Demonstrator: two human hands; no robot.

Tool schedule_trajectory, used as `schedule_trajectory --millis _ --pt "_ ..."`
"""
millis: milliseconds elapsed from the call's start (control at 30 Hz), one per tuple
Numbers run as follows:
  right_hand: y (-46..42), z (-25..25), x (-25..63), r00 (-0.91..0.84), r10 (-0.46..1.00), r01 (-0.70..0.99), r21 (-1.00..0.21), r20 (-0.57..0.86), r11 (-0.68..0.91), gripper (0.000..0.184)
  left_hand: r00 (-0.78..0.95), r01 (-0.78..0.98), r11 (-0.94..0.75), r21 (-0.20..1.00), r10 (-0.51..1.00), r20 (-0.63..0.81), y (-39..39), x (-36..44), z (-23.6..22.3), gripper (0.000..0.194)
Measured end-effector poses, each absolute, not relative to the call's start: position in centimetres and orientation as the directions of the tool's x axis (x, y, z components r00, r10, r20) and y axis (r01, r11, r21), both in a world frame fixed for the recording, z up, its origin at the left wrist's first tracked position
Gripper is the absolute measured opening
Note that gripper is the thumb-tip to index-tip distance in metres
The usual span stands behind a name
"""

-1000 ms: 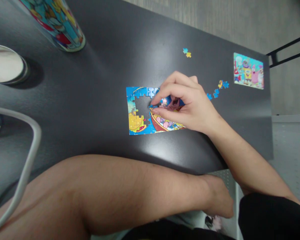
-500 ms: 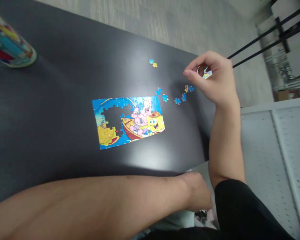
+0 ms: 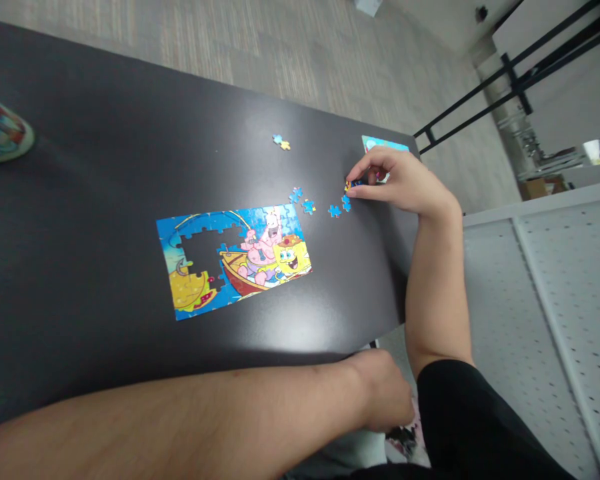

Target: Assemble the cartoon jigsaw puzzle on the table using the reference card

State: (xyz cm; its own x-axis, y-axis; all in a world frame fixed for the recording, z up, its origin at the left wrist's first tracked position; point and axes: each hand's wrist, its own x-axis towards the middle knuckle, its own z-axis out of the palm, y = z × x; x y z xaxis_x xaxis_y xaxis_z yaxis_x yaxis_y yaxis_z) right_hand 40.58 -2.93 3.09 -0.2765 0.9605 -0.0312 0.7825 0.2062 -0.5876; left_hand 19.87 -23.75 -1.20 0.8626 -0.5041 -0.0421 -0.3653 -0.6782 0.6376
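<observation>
My right hand (image 3: 397, 180) reaches over the far right of the dark table, thumb and finger closed on a small yellow, red and blue puzzle piece (image 3: 349, 187) at the tabletop. Two blue puzzle pieces (image 3: 335, 211) lie just beside it, and two more blue pieces (image 3: 308, 207) are near the puzzle's upper right corner. The partly assembled jigsaw puzzle (image 3: 260, 257), with cartoon figures in a boat, has a dark gap left of centre. My left hand (image 3: 385, 393) rests low by the near table edge, its fingers hidden from sight.
A light blue and yellow pair of pieces (image 3: 281, 142) lies toward the far edge. A colourful picture card (image 3: 385, 143) is partly behind my right hand. At the left stands a printed can (image 3: 5, 137). Black metal bars (image 3: 515, 83) and a white perforated panel (image 3: 545, 300) are beyond the table.
My right hand has left the puzzle, moved right to the loose pieces and pinched one. The view has shifted rightward, and the white cup has gone out of sight.
</observation>
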Motion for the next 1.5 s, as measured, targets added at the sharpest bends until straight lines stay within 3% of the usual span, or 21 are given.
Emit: schedule_trajectory --millis 167,300,467,600,800,933,1167,1400,1500 --pt "-2.7 1.8 38.0 -0.358 0.928 0.712 -0.614 0.100 0.341 0.024 0.859 -0.364 -0.682 0.635 -0.509 -0.053 -24.1 19.8 -1.4 0.025" --pt "-2.8 0.9 34.6 -0.473 0.856 0.624 -0.607 0.206 0.491 0.027 0.859 -0.364 -0.680 0.637 -0.510 -0.053 -24.5 19.9 -1.7 0.024" --pt "-3.0 0.2 32.5 -0.473 0.858 0.692 -0.519 0.199 0.502 0.036 0.855 -0.367 -0.665 0.651 -0.516 -0.045 -24.7 20.4 -1.9 0.066" --pt "-2.8 -0.2 32.5 -0.445 0.876 0.728 -0.494 0.186 0.475 0.037 0.861 -0.368 -0.664 0.651 -0.507 -0.031 -24.8 20.5 -2.0 0.074" --pt "-2.7 0.1 32.5 -0.502 0.855 0.652 -0.592 0.130 0.473 0.022 0.862 -0.380 -0.658 0.650 -0.506 -0.009 -25.3 20.7 -2.4 0.075" --pt "-2.8 0.4 32.7 -0.520 0.844 0.609 -0.637 0.128 0.472 0.026 0.877 -0.375 -0.664 0.647 -0.480 0.015 -25.5 20.8 -2.9 0.074" --pt "-3.3 1.1 32.3 -0.484 0.873 0.626 -0.675 0.059 0.392 0.027 0.878 -0.381 -0.664 0.644 -0.478 0.027 -26.0 20.9 -3.3 0.050" --pt "-3.8 1.8 31.7 -0.439 0.897 0.601 -0.759 -0.050 0.252 0.040 0.889 -0.378 -0.668 0.641 -0.456 0.048 -26.7 21.2 -3.6 0.046" --pt "-4.1 1.7 31.1 -0.448 0.894 0.541 -0.798 -0.009 0.264 0.036 0.896 -0.378 -0.678 0.631 -0.440 0.063 -27.2 21.3 -3.9 0.043"
